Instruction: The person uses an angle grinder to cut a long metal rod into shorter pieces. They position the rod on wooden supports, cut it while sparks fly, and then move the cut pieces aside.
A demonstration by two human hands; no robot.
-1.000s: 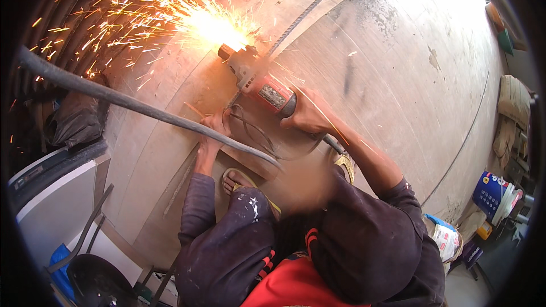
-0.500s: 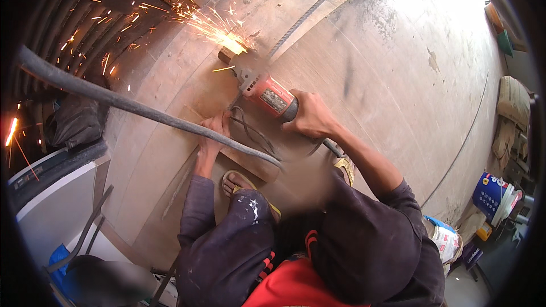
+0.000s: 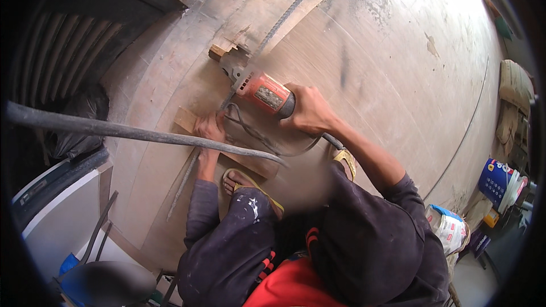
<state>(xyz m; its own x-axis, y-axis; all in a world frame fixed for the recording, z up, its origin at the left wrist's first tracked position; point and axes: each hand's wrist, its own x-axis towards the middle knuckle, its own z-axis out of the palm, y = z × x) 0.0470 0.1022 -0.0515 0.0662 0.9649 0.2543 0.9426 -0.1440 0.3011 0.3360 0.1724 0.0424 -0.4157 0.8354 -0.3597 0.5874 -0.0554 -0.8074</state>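
My right hand (image 3: 310, 109) is closed around the rear body of a red angle grinder (image 3: 266, 92), whose metal head points to the far left. Its disc is hard to make out, and no sparks show. Near the grinder's head, my left hand (image 3: 210, 127) is closed on a ribbed steel bar (image 3: 183, 186) that runs over a wooden board (image 3: 249, 161). Beyond the grinder a length of ribbed bar (image 3: 293, 8) stretches away; whether it joins the held one is hidden. A small wood block (image 3: 216, 52) lies by the grinder's head. The grinder's dark cord (image 3: 253, 131) loops between my hands.
A thick grey cable or rod (image 3: 125, 129) crosses the view on the left. My sandalled feet (image 3: 236, 182) are close to the board. A dark louvred panel (image 3: 74, 51) stands far left; a blue-and-white bucket (image 3: 497, 185) and bags (image 3: 449, 230) are at right.
The bright spark stream from the grinder's head has stopped. The view has shifted slightly; both hands keep their grips at nearly the same places.
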